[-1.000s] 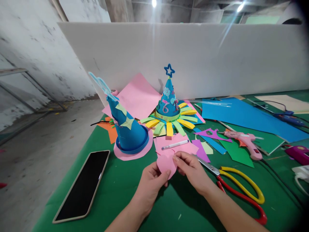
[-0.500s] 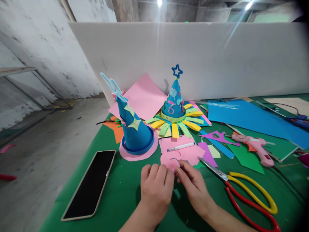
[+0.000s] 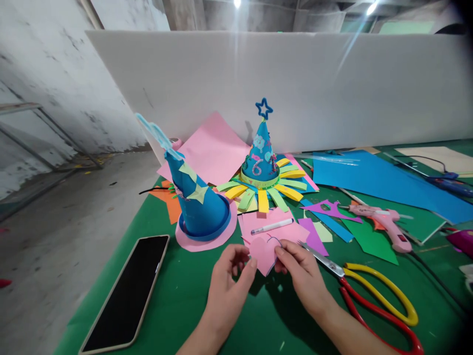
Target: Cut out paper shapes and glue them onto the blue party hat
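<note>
A pink paper heart [image 3: 263, 255] with a dark line along part of its right edge is between my two hands, above the green table. My right hand [image 3: 301, 268] pinches its right edge between thumb and fingers. At its left edge is my left hand [image 3: 231, 281], with thumb and curled fingers apart and the fingertips near the paper; whether they touch it cannot be made out. Behind the heart, a white pen [image 3: 272, 226] lies on pink paper [image 3: 295, 235]. Scissors [image 3: 379, 296] with one yellow and one red handle lie right of my right hand.
A blue cone hat [image 3: 203, 212] leans on a pink disc at left; a decorated cone hat [image 3: 263, 158] stands behind. A phone [image 3: 127, 293] lies front left. At right are a pink glue gun [image 3: 384, 219], a blue sheet [image 3: 377, 182] and paper scraps. A white board [image 3: 281, 88] stands behind.
My left hand has turned and opened from a closed pose, uncovering the heart shape. My right hand has shifted slightly right with the paper. The view has moved a little.
</note>
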`<state>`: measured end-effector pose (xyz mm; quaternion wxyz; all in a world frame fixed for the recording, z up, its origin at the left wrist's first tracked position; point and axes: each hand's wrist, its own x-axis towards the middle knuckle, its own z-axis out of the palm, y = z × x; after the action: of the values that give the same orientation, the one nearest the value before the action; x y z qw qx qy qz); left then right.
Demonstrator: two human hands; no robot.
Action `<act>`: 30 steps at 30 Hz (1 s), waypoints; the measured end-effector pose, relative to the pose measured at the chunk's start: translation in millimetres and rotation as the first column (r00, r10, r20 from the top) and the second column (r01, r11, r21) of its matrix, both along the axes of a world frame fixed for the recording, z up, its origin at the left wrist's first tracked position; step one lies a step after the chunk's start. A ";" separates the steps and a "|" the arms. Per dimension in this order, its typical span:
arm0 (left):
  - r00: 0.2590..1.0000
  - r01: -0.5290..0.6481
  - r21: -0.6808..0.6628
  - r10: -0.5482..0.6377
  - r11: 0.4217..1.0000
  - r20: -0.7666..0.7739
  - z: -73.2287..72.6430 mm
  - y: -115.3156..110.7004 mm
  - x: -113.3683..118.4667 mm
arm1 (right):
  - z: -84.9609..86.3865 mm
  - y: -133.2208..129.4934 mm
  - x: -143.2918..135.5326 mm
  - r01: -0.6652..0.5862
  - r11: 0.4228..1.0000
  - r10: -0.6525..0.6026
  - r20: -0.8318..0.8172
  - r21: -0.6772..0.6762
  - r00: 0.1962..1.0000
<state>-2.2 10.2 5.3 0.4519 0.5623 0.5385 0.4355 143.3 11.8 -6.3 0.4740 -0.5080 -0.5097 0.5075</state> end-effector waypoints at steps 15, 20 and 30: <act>0.933 0.115 -0.334 0.014 0.935 0.359 -0.1 -2.4 9.5 | -4.8 0.8 1.1 -0.124 0.992 0.117 -0.143 -0.036 0.983; 0.939 0.133 -0.315 -0.018 0.940 0.344 -2.3 -3.2 9.1 | -2.0 0.4 -0.6 -0.095 0.994 0.089 -0.093 -0.062 0.992; 0.931 0.158 -0.327 -0.031 0.932 0.363 -5.2 -2.3 8.7 | -3.6 2.5 1.7 -0.039 0.998 0.041 0.039 -0.054 0.998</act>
<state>6.5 7.9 0.1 0.6543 0.4114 0.4898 0.4034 145.0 14.3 -9.8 0.4396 -0.5202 -0.5155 0.5201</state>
